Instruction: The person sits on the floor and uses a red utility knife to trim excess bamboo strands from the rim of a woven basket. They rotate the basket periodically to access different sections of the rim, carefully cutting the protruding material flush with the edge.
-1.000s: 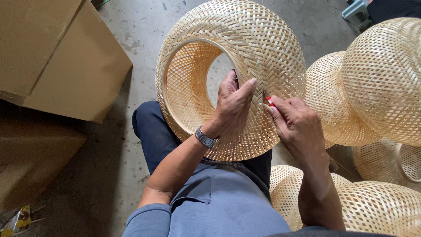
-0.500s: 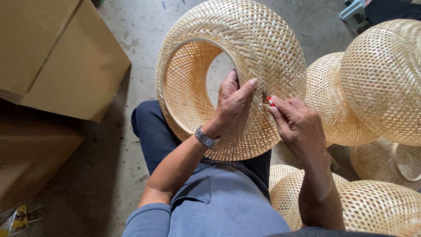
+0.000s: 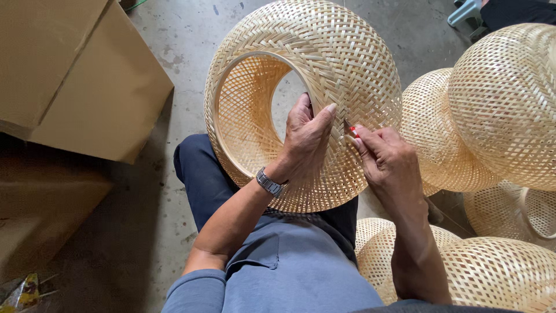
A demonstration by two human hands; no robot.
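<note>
Far to the left of the woven bamboo shade (image 3: 341,64) sit the cardboard boxes (image 3: 75,75), stacked on the concrete floor (image 3: 174,35), and a crumpled yellow wrapper (image 3: 20,293) lies well below and left of the shade in the corner. Moving in: the shade rests on its side on the person's lap, leaning on the dark trouser knee (image 3: 202,179), its round open rim (image 3: 217,110) facing left and its rounded woven body bulging away to the right. Left hand (image 3: 304,139) now, a metal wristwatch (image 3: 271,183) on the wrist; it clasps the shade's edge, fingers hooked inside the opening, thumb pressed flat on the outer weave. Just right of that thumb, the right hand (image 3: 388,162) is pinched shut around a small red-handled tool (image 3: 352,131), whose tip touches the shade's weave right beside the left thumb; what kind of tool it is, I cannot tell. Further right of the shade, more woven shades of the same make: a pile of two (image 3: 492,110) up against it, another one (image 3: 527,211) with its opening showing below those, and a couple more (image 3: 480,272) down under the right forearm. Up at the far right, past the shade, a pale blue-green stool leg (image 3: 466,11) on the floor
</note>
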